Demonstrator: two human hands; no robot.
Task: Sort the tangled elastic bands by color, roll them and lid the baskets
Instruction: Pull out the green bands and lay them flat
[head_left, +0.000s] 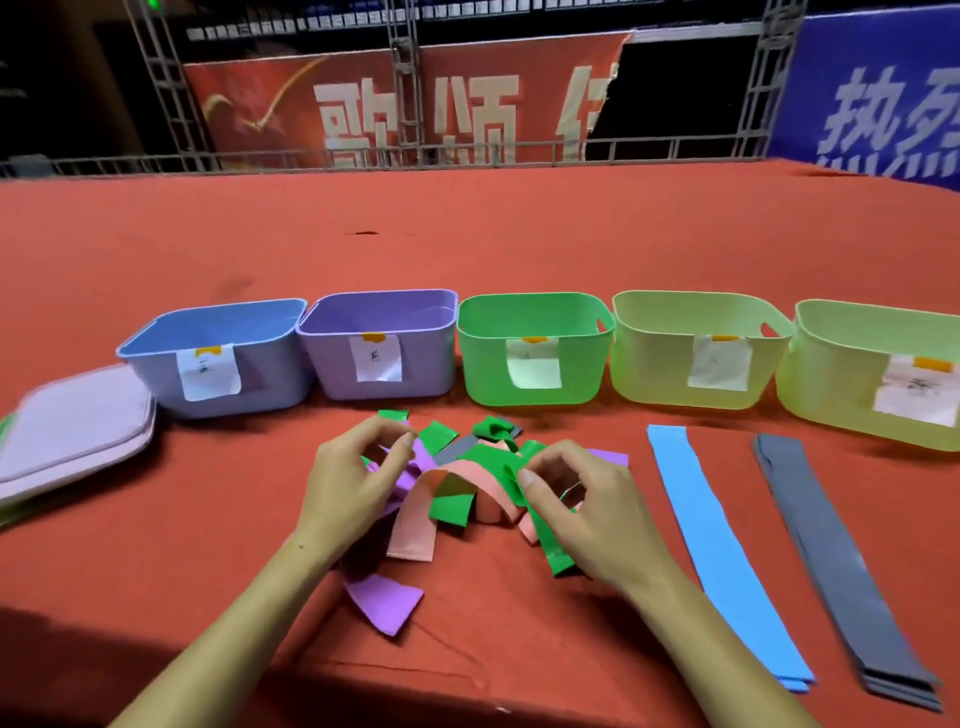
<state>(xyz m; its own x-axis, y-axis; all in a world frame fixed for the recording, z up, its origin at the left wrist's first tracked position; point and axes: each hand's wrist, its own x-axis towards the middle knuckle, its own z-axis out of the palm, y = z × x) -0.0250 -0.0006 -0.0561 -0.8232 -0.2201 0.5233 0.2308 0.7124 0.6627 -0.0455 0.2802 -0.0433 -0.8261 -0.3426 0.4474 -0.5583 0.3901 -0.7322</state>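
A tangle of green, pink, purple and grey elastic bands (467, 478) lies on the red cloth in front of the baskets. My left hand (353, 483) has its fingers curled over the tangle's left side, pinching a purple band (387, 603). My right hand (576, 499) grips a green band (553, 551) at the tangle's right side. A pink band (410, 535) arches between both hands. A blue band (711, 545) and a grey band (831, 556) lie flat and straight to the right.
Five open labelled baskets stand in a row behind the tangle: blue (218, 358), purple (379, 345), green (535, 348) and two yellow-green (696, 348) (878, 374). A stack of lids (72, 421) lies at the left. A metal railing and banners stand beyond the table.
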